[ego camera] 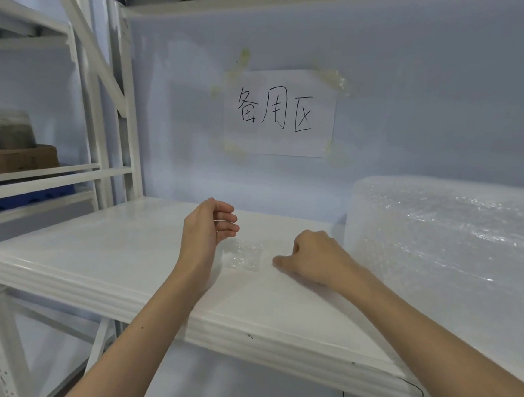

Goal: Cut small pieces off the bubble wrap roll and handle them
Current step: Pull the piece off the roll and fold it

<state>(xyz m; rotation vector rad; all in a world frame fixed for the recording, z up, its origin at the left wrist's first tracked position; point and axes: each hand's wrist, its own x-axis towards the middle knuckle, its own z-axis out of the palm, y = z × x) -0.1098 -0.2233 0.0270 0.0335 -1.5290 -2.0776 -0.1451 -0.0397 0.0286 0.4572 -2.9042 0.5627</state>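
Clear cut piece [243,255] is lying flat on the shelf [118,249], between both hands. Left hand [206,227] is being held just above it, fingers loosely curled, nothing gripped. Right hand [315,259] is being rested on the shelf beside the piece, fingers curled under; whether anything is pinched cannot be told. Roll [444,250] is sitting at right, untouched. Handling step looks in progress; next, the piece needs pinching by an edge.

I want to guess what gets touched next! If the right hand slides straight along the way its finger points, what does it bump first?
Probably the small clear bubble wrap piece lying flat on the white metal shelf. The right hand points leftward at it; beyond waits the left hand.
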